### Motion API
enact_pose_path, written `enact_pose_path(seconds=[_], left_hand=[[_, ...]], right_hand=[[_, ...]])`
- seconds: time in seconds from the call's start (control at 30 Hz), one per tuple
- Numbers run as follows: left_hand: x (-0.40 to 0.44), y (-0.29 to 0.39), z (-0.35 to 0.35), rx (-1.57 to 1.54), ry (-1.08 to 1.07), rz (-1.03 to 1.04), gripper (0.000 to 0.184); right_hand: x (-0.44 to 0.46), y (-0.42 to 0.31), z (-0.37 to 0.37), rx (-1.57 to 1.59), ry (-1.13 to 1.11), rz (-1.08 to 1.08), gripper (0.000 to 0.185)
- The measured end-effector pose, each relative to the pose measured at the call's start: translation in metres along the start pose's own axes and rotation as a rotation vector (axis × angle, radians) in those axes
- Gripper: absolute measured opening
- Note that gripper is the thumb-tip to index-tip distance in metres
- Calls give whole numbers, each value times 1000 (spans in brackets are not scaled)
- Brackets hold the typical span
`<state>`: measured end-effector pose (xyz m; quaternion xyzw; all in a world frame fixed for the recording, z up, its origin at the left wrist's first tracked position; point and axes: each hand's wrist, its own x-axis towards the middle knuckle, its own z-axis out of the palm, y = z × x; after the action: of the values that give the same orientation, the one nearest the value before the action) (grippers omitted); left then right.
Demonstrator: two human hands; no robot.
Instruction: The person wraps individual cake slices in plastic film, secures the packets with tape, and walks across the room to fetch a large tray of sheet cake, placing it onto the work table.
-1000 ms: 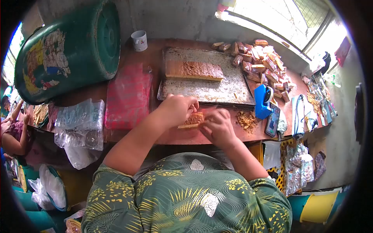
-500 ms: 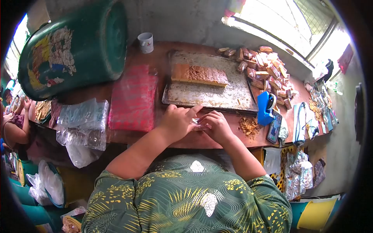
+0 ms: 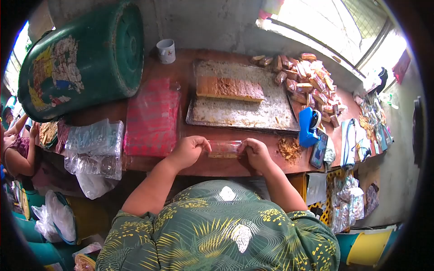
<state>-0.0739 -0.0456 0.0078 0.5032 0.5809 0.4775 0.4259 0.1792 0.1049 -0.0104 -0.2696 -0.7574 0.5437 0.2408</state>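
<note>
Right between the person's left hand (image 3: 188, 150) and right hand (image 3: 257, 154) lies a cake (image 3: 220, 156), long axis running hand to hand, each pinching one end of its wrapper (image 3: 226, 144).

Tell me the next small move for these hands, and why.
Probably fold the ends of the clear wrapper in against the cake piece: the left hand and right hand pinch the wrapper's opposite ends, which look unfolded, with the cake between.

A bright window (image 3: 327, 27) sits in the grey wall (image 3: 203, 27) behind a brown table (image 3: 181, 62).
</note>
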Motion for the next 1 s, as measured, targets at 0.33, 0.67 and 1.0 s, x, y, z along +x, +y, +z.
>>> enact_pose_path(seconds=[0.33, 0.67, 1.0], left_hand=[[-14, 30, 5, 758, 313, 285, 11], [-23, 12, 0, 861, 239, 118, 12], [-24, 14, 1, 856, 239, 100, 11]], right_hand=[[-6, -31, 1, -412, 119, -85, 10], [-5, -27, -14, -892, 122, -191, 17], [-14, -57, 5, -762, 131, -364, 15]])
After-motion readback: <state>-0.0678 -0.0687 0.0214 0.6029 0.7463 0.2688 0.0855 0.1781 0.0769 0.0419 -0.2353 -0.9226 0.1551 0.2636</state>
